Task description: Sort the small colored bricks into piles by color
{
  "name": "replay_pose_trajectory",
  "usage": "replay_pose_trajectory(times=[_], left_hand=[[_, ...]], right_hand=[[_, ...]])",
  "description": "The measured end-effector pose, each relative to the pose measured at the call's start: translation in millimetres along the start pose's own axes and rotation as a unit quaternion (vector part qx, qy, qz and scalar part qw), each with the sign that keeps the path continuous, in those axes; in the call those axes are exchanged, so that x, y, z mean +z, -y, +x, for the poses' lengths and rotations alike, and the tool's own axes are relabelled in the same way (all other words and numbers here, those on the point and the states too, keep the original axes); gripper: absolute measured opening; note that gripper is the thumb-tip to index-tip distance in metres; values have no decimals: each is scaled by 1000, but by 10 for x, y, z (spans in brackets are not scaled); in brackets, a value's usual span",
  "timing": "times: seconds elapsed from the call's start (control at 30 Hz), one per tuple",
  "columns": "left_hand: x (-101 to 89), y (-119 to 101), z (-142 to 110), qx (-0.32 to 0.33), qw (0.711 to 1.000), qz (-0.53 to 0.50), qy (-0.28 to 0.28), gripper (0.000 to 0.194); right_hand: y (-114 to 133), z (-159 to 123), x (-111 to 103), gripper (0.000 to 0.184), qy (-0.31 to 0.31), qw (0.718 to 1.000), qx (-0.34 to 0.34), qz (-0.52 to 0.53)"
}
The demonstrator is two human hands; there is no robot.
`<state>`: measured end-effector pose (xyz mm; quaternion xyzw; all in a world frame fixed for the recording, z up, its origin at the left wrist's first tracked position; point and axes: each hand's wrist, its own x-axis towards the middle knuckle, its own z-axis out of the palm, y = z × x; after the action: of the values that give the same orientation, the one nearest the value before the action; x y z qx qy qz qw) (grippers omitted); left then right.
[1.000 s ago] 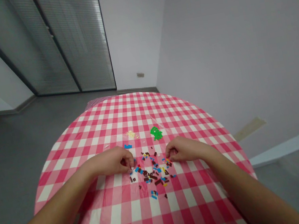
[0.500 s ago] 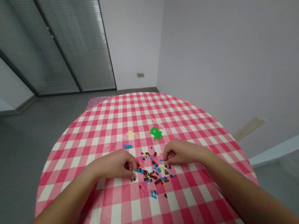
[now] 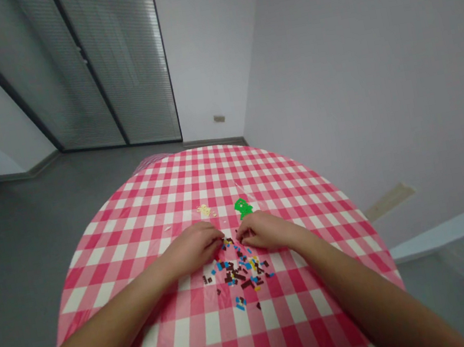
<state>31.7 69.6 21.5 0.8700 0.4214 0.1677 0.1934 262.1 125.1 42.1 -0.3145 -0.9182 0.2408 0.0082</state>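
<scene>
Small building bricks in brown, blue and yellow lie loosely scattered on the table in front of me. At the far left edge of this scatter is my left hand, fingers curled and tips close together beside a few bricks. Opposite it, my right hand reaches in from the right with thumb and fingers pinched. A short gap separates the two sets of fingertips. Whatever either hand grips is too small or hidden to make out. Just beyond my right hand sits a heap of green pieces, partly covered by it.
A red-and-white checked cloth covers the round table. Pale yellow pieces form a small group beyond my left hand. One blue-and-white cluster lies nearer to me. A wall stands to the right.
Both hands have moved away from me and inward, to the far side of the brick scatter. My left hand now covers where the blue piece lay; my right hand overlaps the green heap.
</scene>
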Motion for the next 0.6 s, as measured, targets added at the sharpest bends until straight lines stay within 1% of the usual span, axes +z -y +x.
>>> replay_pose_trajectory(times=[0.03, 0.13, 0.2, 0.27, 0.33, 0.4, 0.43, 0.53, 0.6], left_hand=[[25, 3, 17, 6, 1000, 18, -9, 26], [93, 25, 49, 5, 999, 32, -6, 26], [132, 44, 60, 1, 1000, 31, -1, 25], [155, 57, 65, -4, 1000, 26, -3, 23], [147, 68, 64, -6, 1000, 11, -6, 22], [84, 87, 51, -15, 1000, -5, -19, 22], [29, 103, 39, -27, 999, -10, -35, 21], [-195, 185, -23, -86, 990, -29, -104, 18], [-335, 253, -70, -129, 983, -42, -123, 16]], right_hand=[[-1, 10, 22, 26, 6, 1000, -3, -8], [6, 13, 47, 24, 6, 1000, 8, -19], [17, 21, 35, 22, -23, 999, 23, -24], [29, 55, 26, 20, -65, 996, 42, -32], [46, 109, 38, 19, -96, 993, 58, -45], [71, 166, 72, 19, -102, 991, 64, -60], [87, 189, 92, 20, -100, 991, 65, -67], [131, 221, 137, 20, -95, 990, 65, -77], [147, 212, 149, 21, -91, 991, 64, -69]])
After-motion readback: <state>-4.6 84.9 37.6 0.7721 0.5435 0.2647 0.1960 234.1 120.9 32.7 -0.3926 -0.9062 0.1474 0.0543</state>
